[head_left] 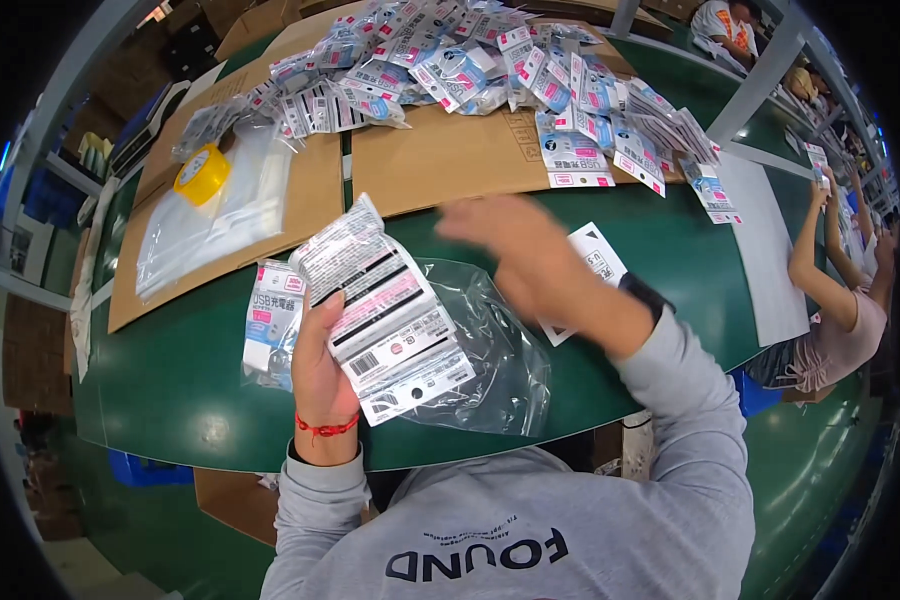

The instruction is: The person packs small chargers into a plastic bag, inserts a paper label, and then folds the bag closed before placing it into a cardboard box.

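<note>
My left hand [322, 365] is closed on a bundle of small printed packets [385, 305], their back sides with dark stripes and barcodes turned up and the thumb on top. Beside that hand, another white, blue and pink packet [270, 312] lies on the green table. A clear plastic bag [510, 375] lies limp on the table, partly under the bundle. My right hand [520, 255], with a dark wristband, is raised just right of the bundle. Its fingers are smeared by motion. Partly hidden under my right forearm is a white printed label sheet [595, 252].
Flattened cardboard [430, 165] covers the table's far side, with a large heap of packets [450, 65] on it. Yellow tape [202, 175] rests on a stack of clear bags [220, 235] at the left. Other people sit at the right, one with a raised arm [815, 240].
</note>
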Demonstrator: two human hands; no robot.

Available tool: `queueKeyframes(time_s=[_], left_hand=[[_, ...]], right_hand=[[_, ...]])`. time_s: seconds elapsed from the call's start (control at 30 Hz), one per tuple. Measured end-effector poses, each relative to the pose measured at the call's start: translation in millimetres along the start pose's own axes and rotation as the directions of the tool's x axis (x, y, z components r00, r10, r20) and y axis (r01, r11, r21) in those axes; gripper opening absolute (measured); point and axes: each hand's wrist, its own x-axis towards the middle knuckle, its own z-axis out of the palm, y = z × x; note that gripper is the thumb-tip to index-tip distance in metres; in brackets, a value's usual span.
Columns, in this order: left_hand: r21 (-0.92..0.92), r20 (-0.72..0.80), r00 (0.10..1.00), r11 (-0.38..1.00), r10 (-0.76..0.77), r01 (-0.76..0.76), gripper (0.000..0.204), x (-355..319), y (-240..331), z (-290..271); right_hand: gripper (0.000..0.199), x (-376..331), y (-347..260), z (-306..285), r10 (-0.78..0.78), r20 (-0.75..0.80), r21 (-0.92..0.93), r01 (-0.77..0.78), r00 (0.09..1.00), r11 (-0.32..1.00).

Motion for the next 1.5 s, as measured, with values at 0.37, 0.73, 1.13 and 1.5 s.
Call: queueKeyframes(time_s=[0.37,0.73,1.13,1.5], left_hand=[[0.099,0.111,0.986,0.986,0.125,-0.136,0.067,2.9,-7.9,7.3],[-0.019,0.172,0.968,0.983,0.184,-0.183,0.062,7.7,-10.1,1.1],[-0.113,0.268,0.962,0.993,0.048,-0.018,0.057,0.5,-7.3,-5.7],[0.156,0.283,0.952,0.974,0.118,-0.167,0.063,-7.1,-6.0,3.9]], right_hand=[[0.034,27.6,99.9,-4.9,0.016,0.095,-0.14,-0.002,0.995,0.99],[0.044,92.9,68.9,33.0,0.365,-0.266,-0.354,-0.442,0.892,0.824],[0.051,49.8,15.0,13.4,0.111,-0.284,0.439,0.026,0.952,0.898],[0.061,-31.6,-52.4,49.6,-0.598,0.245,-0.43,0.639,0.763,0.638]])
